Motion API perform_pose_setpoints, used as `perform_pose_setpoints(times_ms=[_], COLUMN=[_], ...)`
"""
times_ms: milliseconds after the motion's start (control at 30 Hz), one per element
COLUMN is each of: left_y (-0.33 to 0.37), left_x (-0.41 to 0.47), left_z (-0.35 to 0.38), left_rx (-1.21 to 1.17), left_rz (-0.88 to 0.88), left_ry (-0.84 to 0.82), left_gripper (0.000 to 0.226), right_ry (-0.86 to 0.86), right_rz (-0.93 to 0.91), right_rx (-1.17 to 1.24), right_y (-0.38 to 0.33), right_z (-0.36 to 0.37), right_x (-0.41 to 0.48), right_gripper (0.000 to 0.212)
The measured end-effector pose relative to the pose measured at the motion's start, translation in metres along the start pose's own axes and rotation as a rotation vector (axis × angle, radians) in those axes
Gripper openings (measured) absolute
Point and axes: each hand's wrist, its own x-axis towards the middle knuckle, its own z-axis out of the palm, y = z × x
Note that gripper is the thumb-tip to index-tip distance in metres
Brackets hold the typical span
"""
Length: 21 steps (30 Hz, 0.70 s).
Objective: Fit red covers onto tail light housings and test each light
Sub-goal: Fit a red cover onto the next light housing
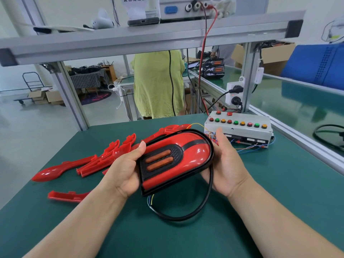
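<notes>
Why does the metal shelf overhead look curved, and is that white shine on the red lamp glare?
Head view: the wide-angle lens bows the straight shelf rail, most strongly near the frame edges. Same view: yes, room light leaves white glare streaks on the glossy tail light, and the green bench top at right mirrors the blue crate.

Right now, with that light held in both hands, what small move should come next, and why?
Probably the right hand lets go and takes the loose wire ends toward the button box. The red cover looks seated in the black housing, the left hand holds it too, and those ends hang free.
</notes>
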Motion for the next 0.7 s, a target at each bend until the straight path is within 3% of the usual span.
perform_pose_setpoints(times_ms=[133,267,300,367,467,500,567,700], left_y=[-0.008,-0.015,-0.016,-0.018,-0.018,-0.017,-0.018,-0.020], left_x=[-0.001,-0.002,-0.003,-0.003,-0.005,-0.006,-0.009,-0.010], left_z=[0.007,0.015,0.016,0.015,0.016,0.016,0.016,0.018], left_rx=[-0.091,-0.147,-0.157,-0.161,-0.143,-0.133,-0.043,0.189], left_rz=[0.013,0.008,-0.006,-0.034,-0.066,-0.082,-0.097,-0.004], left_ry=[0.006,-0.006,-0.006,-0.021,-0.100,-0.139,-0.190,-0.122], left_gripper=[0.053,0.056,0.055,0.053,0.040,0.038,0.037,0.038], right_ry=[-0.072,-0.029,-0.039,-0.048,-0.011,0.034,0.125,0.202], right_rz=[-0.054,-0.072,-0.076,-0.080,-0.082,-0.081,-0.078,-0.059], right_rx=[0.028,-0.005,-0.027,-0.057,-0.043,-0.023,0.025,0.058], right_y=[0.003,0.006,0.007,0.008,0.005,0.004,-0.002,-0.013], right_z=[0.007,0.011,0.012,0.014,0.010,0.008,0.004,-0.002], right_x=[-0.002,-0.002,-0.002,-0.003,-0.003,-0.002,-0.002,-0.004], right_gripper=[0.048,0.092,0.095,0.081,0.031,0.024,0.027,0.043])
